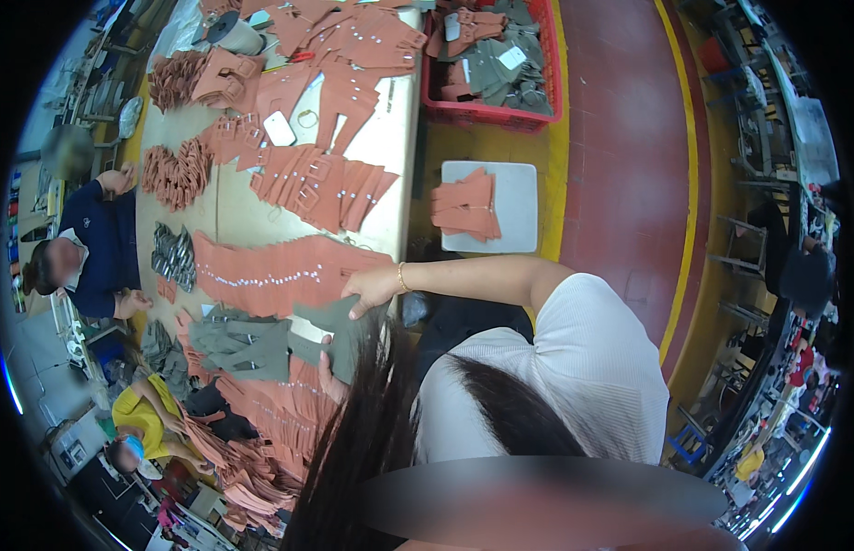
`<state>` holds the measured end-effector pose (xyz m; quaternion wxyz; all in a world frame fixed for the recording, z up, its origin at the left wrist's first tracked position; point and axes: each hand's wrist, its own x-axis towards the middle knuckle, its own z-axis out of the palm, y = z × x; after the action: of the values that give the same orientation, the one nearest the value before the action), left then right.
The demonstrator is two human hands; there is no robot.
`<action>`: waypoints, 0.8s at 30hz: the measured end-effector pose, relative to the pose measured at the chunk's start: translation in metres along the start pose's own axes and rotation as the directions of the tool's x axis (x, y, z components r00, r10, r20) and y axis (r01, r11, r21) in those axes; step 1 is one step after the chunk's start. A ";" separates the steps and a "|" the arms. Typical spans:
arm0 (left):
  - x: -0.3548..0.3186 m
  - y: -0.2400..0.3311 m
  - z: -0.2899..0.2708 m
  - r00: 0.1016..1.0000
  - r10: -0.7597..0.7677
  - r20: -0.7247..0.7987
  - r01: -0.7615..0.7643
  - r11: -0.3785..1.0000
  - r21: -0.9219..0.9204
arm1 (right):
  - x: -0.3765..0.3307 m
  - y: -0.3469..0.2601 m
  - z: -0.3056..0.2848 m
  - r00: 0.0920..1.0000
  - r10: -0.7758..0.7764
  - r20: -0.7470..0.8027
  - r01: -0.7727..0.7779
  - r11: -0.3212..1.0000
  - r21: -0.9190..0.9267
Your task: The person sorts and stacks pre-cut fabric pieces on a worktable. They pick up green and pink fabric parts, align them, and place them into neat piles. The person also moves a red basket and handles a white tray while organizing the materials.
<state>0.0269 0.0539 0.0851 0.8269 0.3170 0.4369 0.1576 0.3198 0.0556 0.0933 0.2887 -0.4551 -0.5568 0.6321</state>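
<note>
Green Piece Between Two Hands at a Crowded Worktable

A worktable [236, 197] is strewn with rust-coloured fabric pieces, a cone of thread [236, 35] standing near its far end. Beside it, a red crate [500, 115] holds green and rust pieces, and a pale stool [519, 207] carries a small rust stack [468, 204]. Across the table sits a co-worker in navy [101, 239]; another in yellow [147, 413] is lower down. Long dark hair [376, 404] falls in front, covering part of the work.

A green piece [307, 347] lies at the table's near side, just below a fanned row of rust panels [271, 266]. The right hand [376, 285], fingers partly curled, rests where panels and green piece meet; whether it pinches cannot be told. The left hand [328, 375], thumb raised, is at the green piece's lower edge, its grip hidden.
</note>
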 end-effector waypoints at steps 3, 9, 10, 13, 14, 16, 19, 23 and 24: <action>-0.012 -0.041 0.016 0.998 0.040 0.041 -0.042 0.998 0.041 | -0.044 0.023 0.022 0.993 -0.021 -0.118 0.001 0.986 -0.165; -0.056 -0.137 0.089 0.995 0.104 0.011 -0.104 0.994 0.016 | -0.154 0.074 0.080 0.971 0.120 -0.207 -0.163 0.965 -0.205; -0.062 -0.153 0.105 0.999 0.038 -0.014 -0.040 0.976 -0.216 | -0.171 0.079 0.087 0.965 0.170 -0.200 -0.211 0.957 -0.202; -0.080 -0.181 0.134 0.924 -0.349 -0.155 0.246 0.855 -0.456 | -0.216 0.088 0.111 0.919 0.369 -0.138 -0.310 0.894 0.325; -0.088 -0.187 0.140 0.906 -0.405 -0.124 0.278 0.789 -0.548 | -0.228 0.089 0.117 0.918 0.374 -0.133 -0.276 0.842 0.463; -0.100 -0.196 0.152 0.933 -0.357 -0.046 0.244 0.722 -0.648 | -0.252 0.086 0.131 0.902 0.419 -0.104 -0.218 0.650 0.728; -0.102 -0.201 0.174 0.941 -0.317 -0.120 0.162 0.731 -0.663 | -0.280 0.074 0.140 0.964 0.265 -0.006 -0.078 0.303 0.950; -0.095 -0.202 0.212 0.968 -0.195 -0.158 0.088 0.853 -0.514 | -0.307 0.058 0.141 0.971 0.239 0.006 -0.167 0.660 0.733; -0.089 -0.206 0.226 0.974 -0.147 -0.174 0.054 0.891 -0.452 | -0.310 0.057 0.140 0.977 0.211 -0.036 -0.106 0.622 0.776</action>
<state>0.1590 -0.2358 0.0992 0.8354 0.0791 0.4874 0.2413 0.3323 -0.2882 0.1126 0.4316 -0.3743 -0.1730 0.8023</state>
